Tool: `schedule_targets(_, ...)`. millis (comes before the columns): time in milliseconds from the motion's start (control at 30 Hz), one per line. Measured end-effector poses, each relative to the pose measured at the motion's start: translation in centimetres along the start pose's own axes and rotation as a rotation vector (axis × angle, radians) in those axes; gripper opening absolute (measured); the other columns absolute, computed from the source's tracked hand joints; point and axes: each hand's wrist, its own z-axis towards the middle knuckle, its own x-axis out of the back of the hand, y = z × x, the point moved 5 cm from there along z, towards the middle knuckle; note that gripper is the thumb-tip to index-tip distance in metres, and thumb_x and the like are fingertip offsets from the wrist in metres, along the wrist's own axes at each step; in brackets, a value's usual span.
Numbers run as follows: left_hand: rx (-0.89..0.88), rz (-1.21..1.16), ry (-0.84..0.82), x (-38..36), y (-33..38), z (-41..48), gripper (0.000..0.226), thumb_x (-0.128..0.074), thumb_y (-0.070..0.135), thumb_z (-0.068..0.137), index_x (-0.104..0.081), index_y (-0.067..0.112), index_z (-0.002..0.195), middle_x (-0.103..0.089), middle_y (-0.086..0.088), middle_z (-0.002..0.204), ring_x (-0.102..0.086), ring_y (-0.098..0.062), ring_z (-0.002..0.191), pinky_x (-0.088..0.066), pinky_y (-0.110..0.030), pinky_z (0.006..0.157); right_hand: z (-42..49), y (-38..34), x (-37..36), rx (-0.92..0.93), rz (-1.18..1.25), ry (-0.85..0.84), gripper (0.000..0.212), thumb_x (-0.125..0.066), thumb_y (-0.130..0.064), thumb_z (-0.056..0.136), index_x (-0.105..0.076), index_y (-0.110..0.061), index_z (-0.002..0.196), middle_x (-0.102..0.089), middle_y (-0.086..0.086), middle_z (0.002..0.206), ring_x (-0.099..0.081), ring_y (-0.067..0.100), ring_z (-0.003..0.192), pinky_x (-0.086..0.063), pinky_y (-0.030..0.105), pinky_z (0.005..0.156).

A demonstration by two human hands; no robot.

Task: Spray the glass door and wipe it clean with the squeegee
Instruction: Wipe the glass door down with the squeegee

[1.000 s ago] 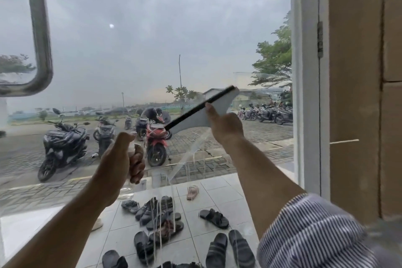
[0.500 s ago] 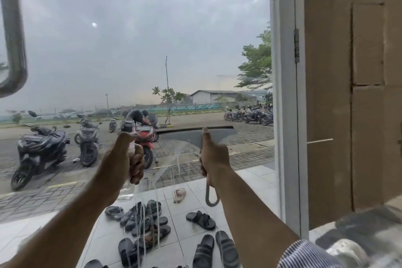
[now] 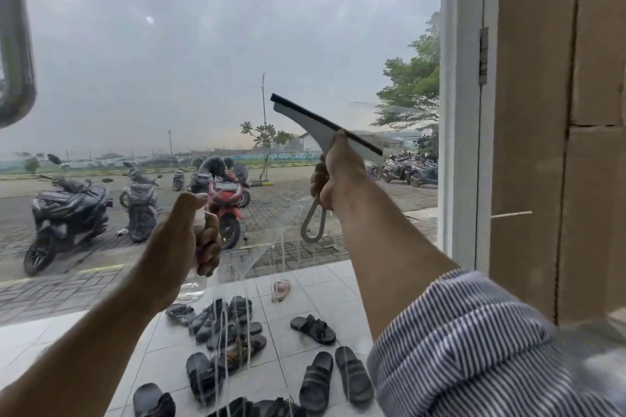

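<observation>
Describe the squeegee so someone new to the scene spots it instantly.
Start at the glass door, just left of its white frame. The raised right hand grips the squeegee there: a pale grey head with a black blade slanting down to the right. Unlike the clear spray bottle in the left hand, it is opaque, with a loop hanging below the fist.

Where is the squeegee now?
Head view, right of centre: the right hand grips the squeegee up at the glass door, blade sloping down rightward, between the spray bottle and the white door frame.
</observation>
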Motion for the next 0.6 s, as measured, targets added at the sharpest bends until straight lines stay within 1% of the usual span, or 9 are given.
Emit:
schedule_targets(67, 0.010, 0.010, -0.017, -0.3, -0.4, -0.1, 0.044, -0.039, 0.052, 0.078, -0.035, 0.017, 0.052, -0.032, -0.005, 0.045, -0.027, -0.017, 0.042, -0.024, -0.034, 0.054, 0.1, 2.1, 0.9, -0.036, 0.025, 0.029, 0.052, -0.044, -0.061, 0.096, -0.051, -0.015, 0.074, -0.040, -0.003, 0.049, -0.031, 0.011, 0.037, -0.029, 0.018, 0.040)
schedule_targets(133, 0.011, 0.019, -0.028, -0.5, -0.6, -0.2, 0.044, -0.038, 0.051, 0.079, -0.035, 0.017, 0.051, -0.032, -0.005, 0.045, -0.027, -0.017, 0.042, -0.024, -0.034, 0.053, 0.1, 3.9, 1.7, -0.083, 0.045, 0.053, 0.055, -0.042, -0.063, 0.096, -0.048, -0.015, 0.070, -0.037, -0.003, 0.044, -0.030, 0.013, 0.035, -0.029, 0.019, 0.041)
schedule_targets(267, 0.007, 0.037, -0.035, 0.2, -0.7, -0.8, 0.046, -0.038, 0.052, 0.080, -0.035, 0.015, 0.053, -0.032, -0.005, 0.045, -0.027, -0.017, 0.042, -0.025, -0.033, 0.052, -0.3, 6.6, 1.9, -0.168, 0.212, 0.075, 0.055, -0.044, -0.064, 0.094, -0.043, -0.017, 0.067, -0.034, -0.004, 0.041, -0.027, 0.012, 0.032, -0.026, 0.016, 0.038)
schedule_targets(400, 0.021, 0.022, -0.015, 1.9, -0.7, -1.7, 0.043, -0.039, 0.051, 0.078, -0.034, 0.017, 0.052, -0.031, -0.005, 0.045, -0.026, -0.017, 0.043, -0.023, -0.034, 0.053, -1.4, 8.7, -0.3, -0.222, 0.399, 0.018, 0.052, -0.039, -0.061, 0.097, -0.038, -0.019, 0.065, -0.032, -0.004, 0.043, -0.026, 0.013, 0.033, -0.024, 0.014, 0.039)
schedule_targets(467, 0.021, 0.021, -0.001, 3.2, -0.5, -2.3, 0.043, -0.041, 0.052, 0.076, -0.035, 0.018, 0.050, -0.031, -0.004, 0.045, -0.026, -0.017, 0.043, -0.023, -0.035, 0.053, -2.1, 9.4, -1.8, -0.241, 0.485, 0.000, 0.048, -0.038, -0.055, 0.099, -0.038, -0.019, 0.068, -0.032, -0.004, 0.040, -0.026, 0.012, 0.030, -0.025, 0.013, 0.038)
schedule_targets(533, 0.023, 0.028, 0.014, 4.4, -0.4, -2.8, 0.045, -0.045, 0.058, 0.069, -0.036, 0.020, 0.048, -0.031, -0.004, 0.045, -0.027, -0.017, 0.043, -0.023, -0.034, 0.053, -2.8, 9.7, -2.9, -0.257, 0.517, -0.003, 0.045, -0.036, -0.049, 0.101, -0.037, -0.017, 0.069, -0.032, -0.003, 0.036, -0.026, 0.012, 0.027, -0.026, 0.013, 0.038)
schedule_targets(600, 0.028, 0.039, 0.044, 5.7, 0.0, -3.4, 0.046, -0.046, 0.062, 0.064, -0.036, 0.020, 0.048, -0.030, -0.005, 0.046, -0.027, -0.017, 0.043, -0.023, -0.034, 0.053, -3.8, 10.6, -4.2, -0.289, 0.512, -0.014, 0.048, -0.036, -0.052, 0.101, -0.037, -0.017, 0.068, -0.032, -0.003, 0.035, -0.026, 0.012, 0.027, -0.026, 0.013, 0.037)
